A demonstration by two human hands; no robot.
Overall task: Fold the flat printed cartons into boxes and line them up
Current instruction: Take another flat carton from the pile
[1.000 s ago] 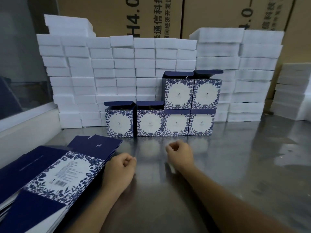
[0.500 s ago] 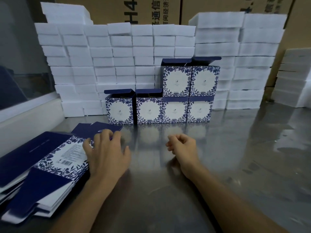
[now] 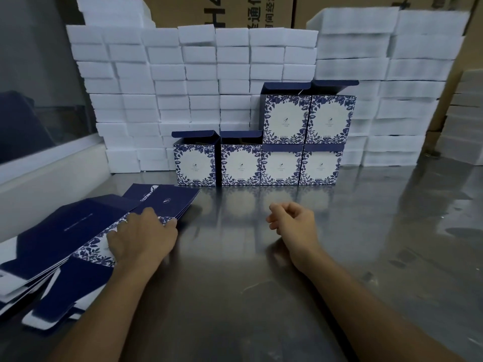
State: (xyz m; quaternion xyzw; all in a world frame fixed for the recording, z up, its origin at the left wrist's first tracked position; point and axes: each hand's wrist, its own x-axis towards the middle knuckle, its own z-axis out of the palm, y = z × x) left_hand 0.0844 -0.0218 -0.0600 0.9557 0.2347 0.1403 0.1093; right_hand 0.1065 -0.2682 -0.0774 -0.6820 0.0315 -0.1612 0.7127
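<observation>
Stack of flat cartons (image 3: 78,239) at the desk's (image 3: 261,296) left edge, long axis running from near left to far right; left hand (image 3: 141,237) lies on the top carton, fingers spread; right hand (image 3: 292,222) loosely curled, holding nothing; six folded boxes (image 3: 261,152) lined up at the rear in two tiers, lids up on four; many flats apparently remain.

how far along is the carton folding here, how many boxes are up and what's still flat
Done: six folded boxes stand against the white foam blocks, four on the steel table and two stacked on the right pair. In hand: the left hand rests on the top flat carton, not yet lifted; the right hand holds nothing. Left: the whole pile of flats, count unclear.
</observation>
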